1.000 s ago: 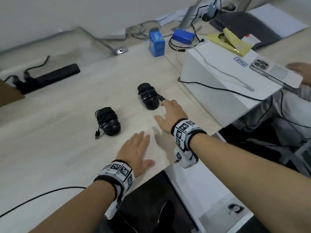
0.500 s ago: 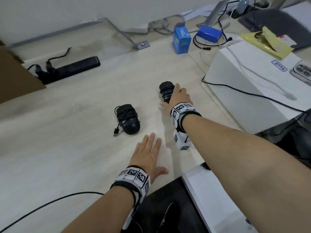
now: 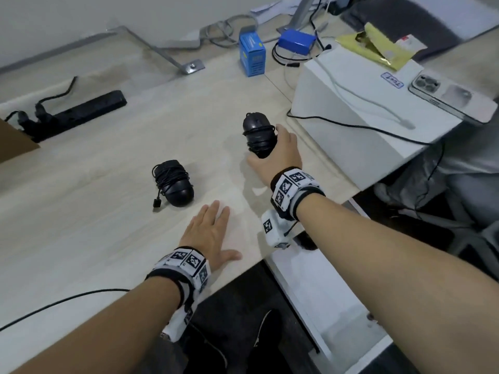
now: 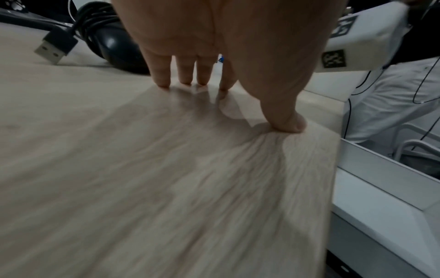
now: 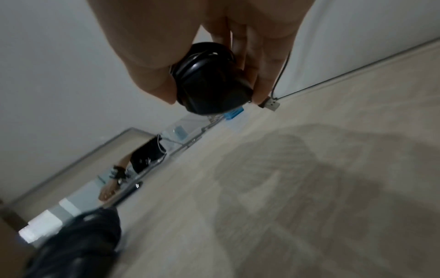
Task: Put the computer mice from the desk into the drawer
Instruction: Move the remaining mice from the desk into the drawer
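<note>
Right hand (image 3: 278, 155) grips a cable-wrapped black mouse (image 3: 258, 134), raised off the desk (image 3: 81, 211) at 12 o'clock. Left hand (image 3: 208, 233) rests flat, fingers straight. Second wrapped mouse (image 3: 174, 183) lies at its 11 o'clock.

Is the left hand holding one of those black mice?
No, the left hand lies flat with straight fingers on the desk, apart from the nearer mouse.
</note>
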